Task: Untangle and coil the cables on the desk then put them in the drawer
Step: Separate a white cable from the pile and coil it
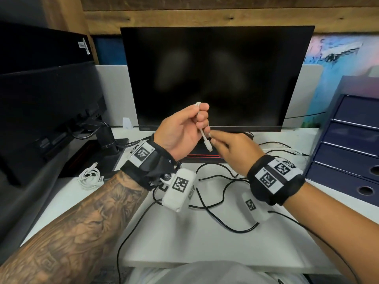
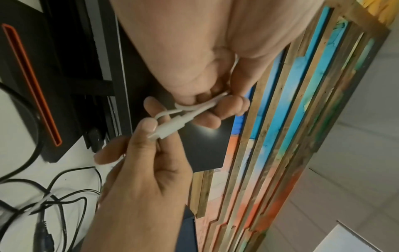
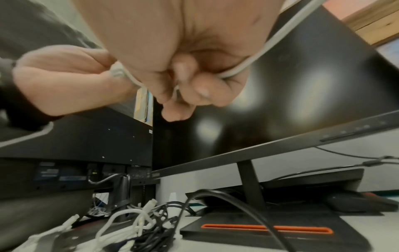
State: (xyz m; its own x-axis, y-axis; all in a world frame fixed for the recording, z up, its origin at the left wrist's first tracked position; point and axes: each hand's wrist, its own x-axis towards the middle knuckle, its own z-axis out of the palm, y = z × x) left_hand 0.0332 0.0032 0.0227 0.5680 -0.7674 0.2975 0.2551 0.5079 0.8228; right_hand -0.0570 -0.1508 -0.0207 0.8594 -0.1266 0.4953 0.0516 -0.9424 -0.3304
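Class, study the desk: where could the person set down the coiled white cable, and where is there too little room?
Bare desk lies at the near edge, between the forearms, bordered behind by the black cables. A smaller patch lies front-left, before the coiled white cable. Crowded: in front of the monitor base, beside the drawer unit.

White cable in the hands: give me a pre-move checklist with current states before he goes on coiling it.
1. Left hand grips the folded white cable: ok.
2. Right hand pinches the cable near its connector: ok.
3. Connector end free and in sight: ok.
4. Held cable free of the black cables on the desk: ok, it is lifted above them.
5. Other white cable lies coiled at the desk's left: ok.
6. A drawer of the blue drawer unit open to receive: not ok, all visible fronts look closed.
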